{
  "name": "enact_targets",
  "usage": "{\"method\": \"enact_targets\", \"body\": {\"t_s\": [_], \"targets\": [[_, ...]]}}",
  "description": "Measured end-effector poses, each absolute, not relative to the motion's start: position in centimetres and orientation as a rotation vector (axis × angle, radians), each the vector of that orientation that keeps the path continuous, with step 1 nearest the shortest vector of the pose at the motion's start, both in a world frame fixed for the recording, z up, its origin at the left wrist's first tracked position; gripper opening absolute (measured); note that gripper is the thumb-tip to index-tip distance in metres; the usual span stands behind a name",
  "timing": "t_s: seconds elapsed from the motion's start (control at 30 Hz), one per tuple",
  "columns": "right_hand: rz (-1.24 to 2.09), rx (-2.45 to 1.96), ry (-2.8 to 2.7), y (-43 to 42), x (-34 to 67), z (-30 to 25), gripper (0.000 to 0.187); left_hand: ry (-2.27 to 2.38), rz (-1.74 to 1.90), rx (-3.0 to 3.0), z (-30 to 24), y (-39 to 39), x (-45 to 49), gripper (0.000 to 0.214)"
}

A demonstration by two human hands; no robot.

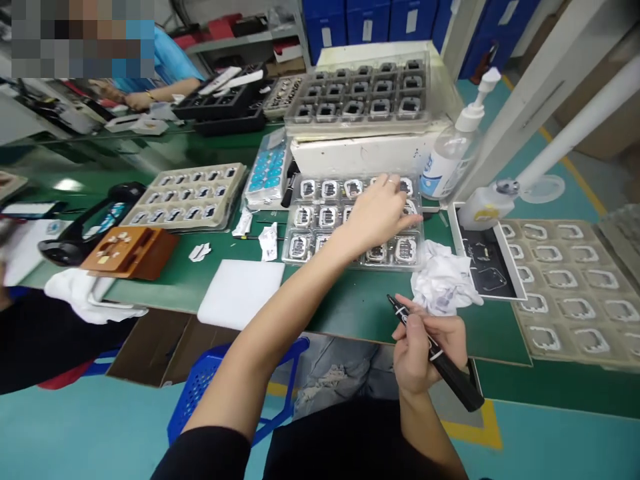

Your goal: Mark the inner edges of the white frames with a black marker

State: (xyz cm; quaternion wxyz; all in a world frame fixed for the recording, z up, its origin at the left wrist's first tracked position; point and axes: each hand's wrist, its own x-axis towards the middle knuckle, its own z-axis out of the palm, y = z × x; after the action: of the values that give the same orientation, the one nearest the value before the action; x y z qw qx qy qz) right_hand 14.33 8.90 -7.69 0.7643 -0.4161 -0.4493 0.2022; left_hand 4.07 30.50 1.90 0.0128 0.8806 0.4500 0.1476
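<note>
My left hand reaches over a clear plastic tray of small framed parts on the green bench, fingers bent down onto the cells at its right side. Whether it grips a part I cannot tell. My right hand sits near the bench's front edge, closed around a black tweezer-like tool whose tip points up and left. A crumpled white cloth lies just beyond that hand.
A white foam pad lies front left. Beige part trays, an orange jig, a black fixture plate and pump bottles surround the work spot. A stacked tray stands behind. Another person's arm works far left.
</note>
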Motion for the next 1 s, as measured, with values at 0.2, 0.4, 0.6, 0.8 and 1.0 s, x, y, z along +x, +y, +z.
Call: {"method": "enact_targets", "body": {"t_s": [0.2,0.4,0.6,0.8,1.0], "targets": [[0.428,-0.912,-0.928,9.5,14.5,-8.3,0.025,1.461,0.449,2.747,2.2,30.3,3.8,0.054],[0.415,-0.917,-0.873,10.1,14.6,-8.7,0.025,2.015,0.452,2.32,4.7,33.5,-6.2,0.044],[0.403,-0.962,-0.874,10.3,14.8,-8.8,0.026,2.051,0.269,2.177,5.4,36.2,-13.4,0.039],[0.398,-1.036,-0.791,10.8,15.1,-8.8,0.026,2.048,0.273,2.233,5.7,36.9,-12.2,0.041],[0.364,-1.088,-0.741,12.1,14.9,-9.2,0.027,1.973,0.36,2.299,6.3,35.2,-11.6,0.042]]}}
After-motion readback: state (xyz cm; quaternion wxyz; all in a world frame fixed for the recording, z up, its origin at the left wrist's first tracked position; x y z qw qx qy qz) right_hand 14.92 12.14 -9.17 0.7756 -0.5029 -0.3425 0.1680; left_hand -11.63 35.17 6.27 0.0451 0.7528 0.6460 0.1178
